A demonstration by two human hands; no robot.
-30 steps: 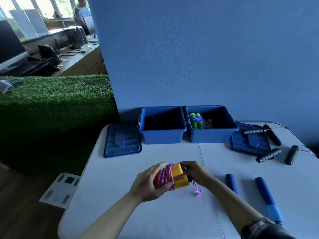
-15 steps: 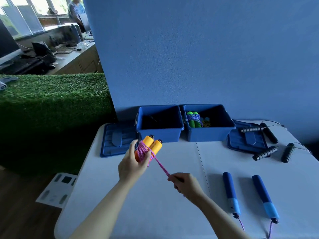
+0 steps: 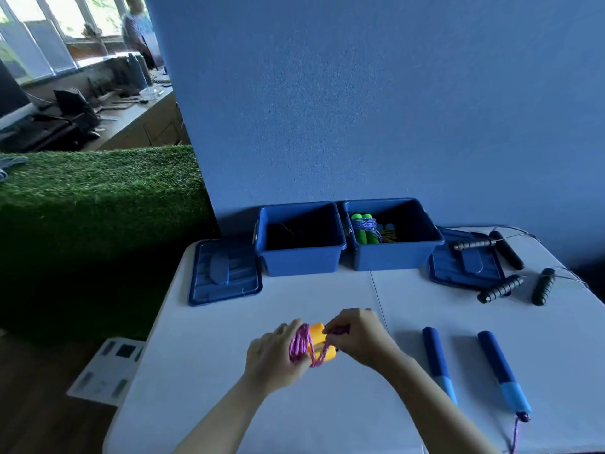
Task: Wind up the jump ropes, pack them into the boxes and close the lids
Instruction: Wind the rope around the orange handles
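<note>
Bundle of two orange plastic jump-rope handles wrapped in purple cord (image 3: 316, 347) sits between my hands, low over white surface (image 3: 229, 355). Left hand (image 3: 275, 355) grip clamps bundle; right hand (image 3: 358, 335) grip pinches cord tail. Handles' long axis runs left-right (toward right hand). Empty blue plastic box (image 3: 301, 257) lies straight ahead, I judge left hand nearer.

Daylight enters through the windows (image 3: 36, 44) far up-left of the hands, overexposed and blurred. The white table (image 3: 327, 421) beneath the hands looks dim and bluish, with soft shadows. Wide-angle distortion bends the edges; the artificial grass (image 3: 98, 198) darkens toward the floor.
</note>
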